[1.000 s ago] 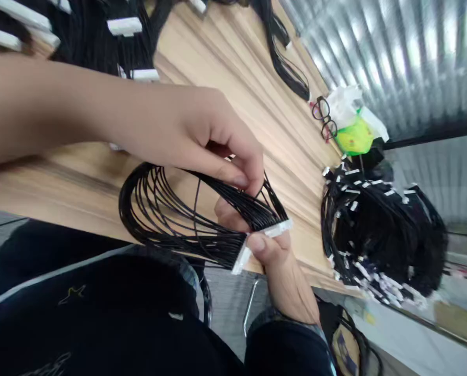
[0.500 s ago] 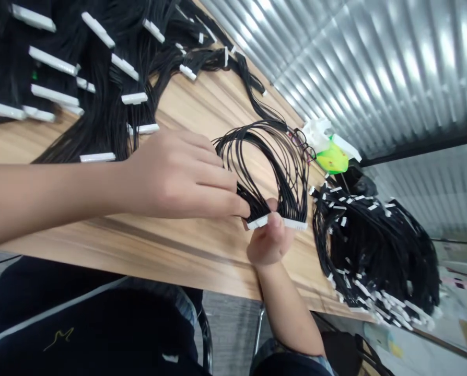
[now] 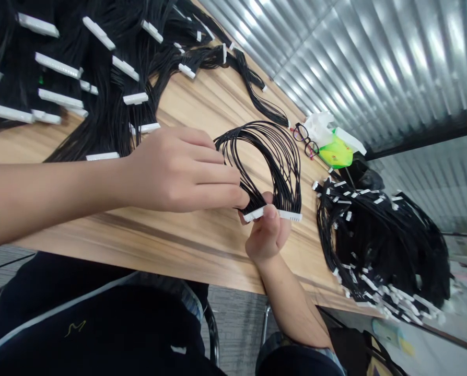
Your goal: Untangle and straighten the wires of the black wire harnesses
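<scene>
A looped harness of thin black wires (image 3: 280, 151) ends in two white connectors (image 3: 292, 215) that lie side by side. My right hand (image 3: 267, 237) comes up from below the table edge and is closed, its thumb pressing on the connectors. My left hand (image 3: 178, 169) reaches in from the left, its fingers closed together with the tips on the wires just behind the left connector. The loop arches up and away over the wooden table (image 3: 178, 240).
A large heap of black harnesses with white connectors (image 3: 378, 240) lies at the table's right end. More harnesses (image 3: 80, 78) are spread across the far left. Eyeglasses (image 3: 306, 138) and a green and white bag (image 3: 335, 149) sit by the corrugated metal wall (image 3: 374, 62).
The harness was flipped from hanging toward me to arching away over the table. The two connectors have come together between my hands, and the view swung up toward the table.
</scene>
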`<state>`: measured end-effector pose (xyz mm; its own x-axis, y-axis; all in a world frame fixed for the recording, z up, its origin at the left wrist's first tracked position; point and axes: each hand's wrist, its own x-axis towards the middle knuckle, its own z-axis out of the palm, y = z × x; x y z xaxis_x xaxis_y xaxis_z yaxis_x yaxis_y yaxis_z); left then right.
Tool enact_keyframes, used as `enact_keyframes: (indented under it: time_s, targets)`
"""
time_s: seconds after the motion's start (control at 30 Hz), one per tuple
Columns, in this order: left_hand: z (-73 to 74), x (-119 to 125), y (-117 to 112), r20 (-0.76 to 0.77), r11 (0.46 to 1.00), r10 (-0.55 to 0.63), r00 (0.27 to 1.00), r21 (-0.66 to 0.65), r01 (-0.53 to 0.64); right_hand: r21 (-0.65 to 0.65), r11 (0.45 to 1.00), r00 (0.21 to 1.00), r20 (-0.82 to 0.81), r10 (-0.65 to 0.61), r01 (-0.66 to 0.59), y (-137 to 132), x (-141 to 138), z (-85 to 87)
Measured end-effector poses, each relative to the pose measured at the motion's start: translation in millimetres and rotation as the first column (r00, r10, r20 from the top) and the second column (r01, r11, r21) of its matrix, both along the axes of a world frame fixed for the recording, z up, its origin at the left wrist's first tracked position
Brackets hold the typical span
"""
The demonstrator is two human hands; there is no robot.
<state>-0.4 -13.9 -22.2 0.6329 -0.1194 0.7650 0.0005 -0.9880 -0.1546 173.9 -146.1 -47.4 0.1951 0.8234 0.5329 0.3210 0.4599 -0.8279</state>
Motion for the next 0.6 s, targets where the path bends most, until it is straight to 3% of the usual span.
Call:
enact_keyframes:
  time_s: [0.1,0.17,0.33,0.4,0.47,0.53,0.6]
  targets:
    - [7.8,3,2,-0.144,0.993,0.058,0.988,-0.095,-0.072,-0.042,0.997,0.997,0.032,-0.065,0.067,0,0,1.1]
    - [13.5,4,4,-0.113,0.992,0.03,0.993,-0.119,-0.043,-0.068,0.993,0.995,0.031,-0.091,0.093,0,1,1.8]
    - [16.5,0,8,0.05,0.983,-0.18,0.982,-0.029,0.182,-0.037,0.959,0.948,-0.146,-0.285,0.282,6,2,6.8]
    - [13.1,-1,4,0.015,0.942,-0.32,0.947,-0.096,0.32,-0.022,0.936,0.917,-0.193,-0.349,0.352,8,2,8.3]
    - [9.2,-2,-4,-0.035,0.892,-0.415,0.909,-0.213,0.399,-0.013,0.943,0.927,-0.183,-0.329,0.332,7,3,7.7]
    - [7.4,-3,-11,-0.061,0.875,-0.386,0.92,-0.338,0.345,0.0,0.966,0.957,-0.137,-0.256,0.258,5,5,4.9]
    - [9.0,-4,-15,-0.054,0.835,-0.253,0.966,-0.516,0.19,0.002,0.985,0.983,-0.052,-0.174,0.174,3,8,1.4]
